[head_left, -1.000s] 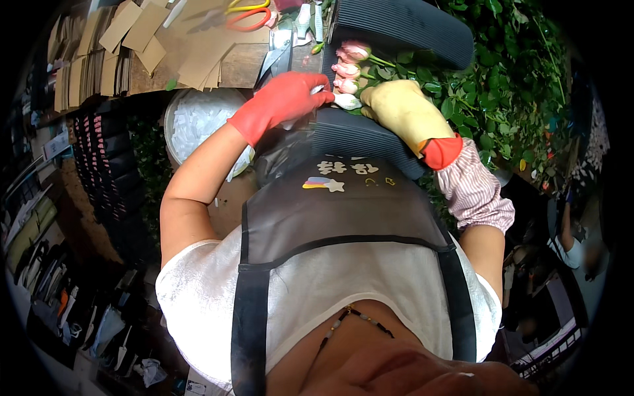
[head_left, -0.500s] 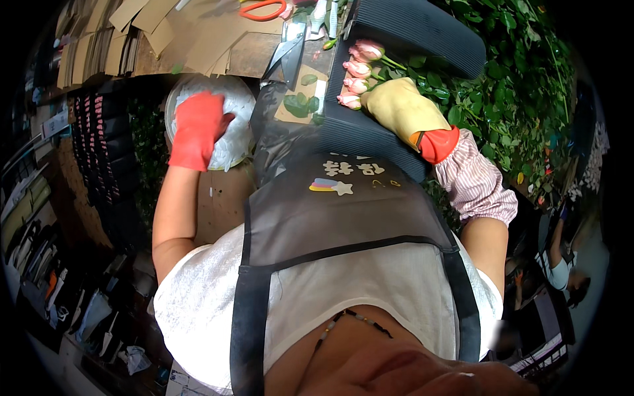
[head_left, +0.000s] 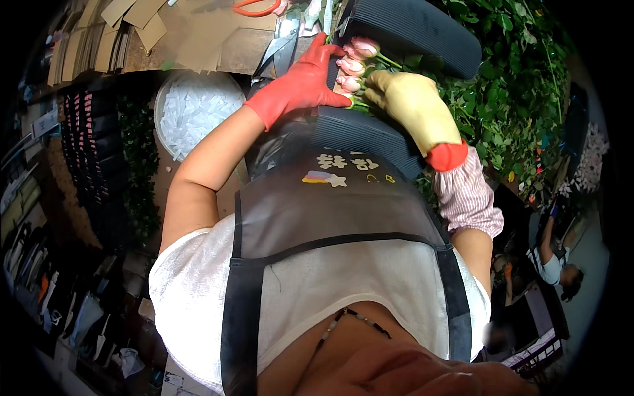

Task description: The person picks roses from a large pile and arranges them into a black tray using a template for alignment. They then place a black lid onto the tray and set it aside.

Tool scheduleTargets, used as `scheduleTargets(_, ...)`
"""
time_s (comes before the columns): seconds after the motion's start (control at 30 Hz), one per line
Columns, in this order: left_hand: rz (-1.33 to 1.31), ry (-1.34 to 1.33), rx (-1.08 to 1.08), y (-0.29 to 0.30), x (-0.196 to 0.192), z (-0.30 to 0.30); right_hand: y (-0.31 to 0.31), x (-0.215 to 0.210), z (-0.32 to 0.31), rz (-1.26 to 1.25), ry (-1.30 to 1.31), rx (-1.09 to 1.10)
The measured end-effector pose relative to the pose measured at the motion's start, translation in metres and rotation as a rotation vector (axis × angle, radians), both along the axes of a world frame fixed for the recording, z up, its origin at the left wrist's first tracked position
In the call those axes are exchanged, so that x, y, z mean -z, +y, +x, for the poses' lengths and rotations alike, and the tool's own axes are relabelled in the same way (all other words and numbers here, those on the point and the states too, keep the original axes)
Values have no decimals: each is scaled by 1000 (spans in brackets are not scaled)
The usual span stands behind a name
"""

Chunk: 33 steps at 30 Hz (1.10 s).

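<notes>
My left hand wears a red glove and lies flat on dark corrugated wrapping paper, its fingertips touching several pink rosebuds. My right hand, in a yellow glove with a red cuff, is closed around the green stems of the rosebuds just below the blooms. The buds lie between two folds of the dark corrugated paper, on a workbench in front of my grey apron.
A white bucket of small clear bags stands left of the bench. Scissors, orange-handled cutters and cardboard pieces lie at the back. Green foliage fills the right. Another person crouches at far right.
My left hand was on the roses, swung left to the white bucket of clear bags, and has come back onto the paper beside the rosebuds. My right hand stayed on the stems.
</notes>
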<state>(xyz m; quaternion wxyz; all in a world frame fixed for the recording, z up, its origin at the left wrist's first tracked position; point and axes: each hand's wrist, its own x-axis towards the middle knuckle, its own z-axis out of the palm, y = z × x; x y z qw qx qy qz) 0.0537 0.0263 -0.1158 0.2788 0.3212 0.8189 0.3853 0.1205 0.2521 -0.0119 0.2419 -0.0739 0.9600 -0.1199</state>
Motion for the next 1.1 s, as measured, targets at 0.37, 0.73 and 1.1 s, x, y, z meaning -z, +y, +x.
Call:
scheduleTargets(0.37, 114, -133, -130, 11, 1, -3, 1, 24, -1, -50, -63, -155)
scheduleTargets(0.73, 152, -186, -183, 11, -8, 12, 1, 29, -21, -9, -238, 74)
scheduleTargets(1.1, 231, -259, -319, 23, 2, 10, 1, 12, -8, 137, -16, 145)
